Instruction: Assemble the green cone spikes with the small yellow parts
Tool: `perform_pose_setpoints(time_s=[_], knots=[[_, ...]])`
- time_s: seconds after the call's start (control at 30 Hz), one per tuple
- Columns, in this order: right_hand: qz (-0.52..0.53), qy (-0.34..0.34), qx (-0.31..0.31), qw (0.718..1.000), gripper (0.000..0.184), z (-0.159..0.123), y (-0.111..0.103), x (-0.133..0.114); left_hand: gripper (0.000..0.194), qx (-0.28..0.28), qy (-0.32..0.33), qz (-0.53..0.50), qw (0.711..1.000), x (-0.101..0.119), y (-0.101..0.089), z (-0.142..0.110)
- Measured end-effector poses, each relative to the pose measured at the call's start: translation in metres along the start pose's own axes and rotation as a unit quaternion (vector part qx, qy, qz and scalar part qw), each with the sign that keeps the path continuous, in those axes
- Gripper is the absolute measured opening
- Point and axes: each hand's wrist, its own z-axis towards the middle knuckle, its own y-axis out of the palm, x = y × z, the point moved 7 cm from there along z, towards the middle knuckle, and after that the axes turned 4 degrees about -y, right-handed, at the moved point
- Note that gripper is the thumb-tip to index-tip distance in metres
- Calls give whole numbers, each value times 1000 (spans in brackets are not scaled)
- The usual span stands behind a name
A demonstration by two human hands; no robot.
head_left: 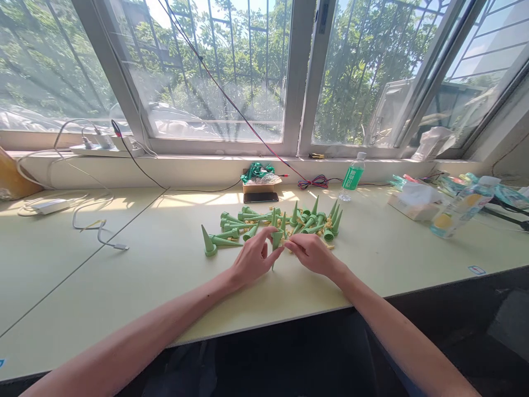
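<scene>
My left hand (254, 256) is closed around a green plastic watering spike (276, 238), whose tip points down toward the table. Against the spike's side, my right hand (311, 251) pinches a small yellow piece (283, 241), mostly hidden by the fingers. Behind both hands lies a loose heap of similar green spikes (235, 226), some on their sides and some standing on their wide ends. Small yellow pieces (329, 246) are scattered among them. One spike (208, 242) stands upright at the heap's left edge.
A black phone (261, 197) lies before a small box (254, 188) with green material. At the right are a green-labelled bottle (352, 177), a tissue box (413, 205) and a tilted bottle (460, 212). Cables (101, 234) lie at the left. The table's front edge (264, 324) is close.
</scene>
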Motion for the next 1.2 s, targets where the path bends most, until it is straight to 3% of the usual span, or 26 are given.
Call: perform_pose_setpoints(time_s=[0.17, 0.4, 0.63, 1.0, 1.2], knots=[[4, 18, -2, 1000, 41, 0, -1, 1, 35, -4, 0, -4, 1000, 0, 0, 0], [38, 24, 16, 999, 20, -1, -2, 0, 35, -1, -15, -11, 1000, -1, -1, 1], [20, 10, 5, 1000, 34, 0, -2, -1, 37, 3, -4, -7, 1000, 0, 0, 0], [60, 25, 9, 998, 13, -2, -1, -1, 35, 3, -2, -5, 1000, 2, -2, 0], [32, 18, 5, 999, 25, 0, -2, -2, 35, -2, -1, -3, 1000, 2, 0, 0]])
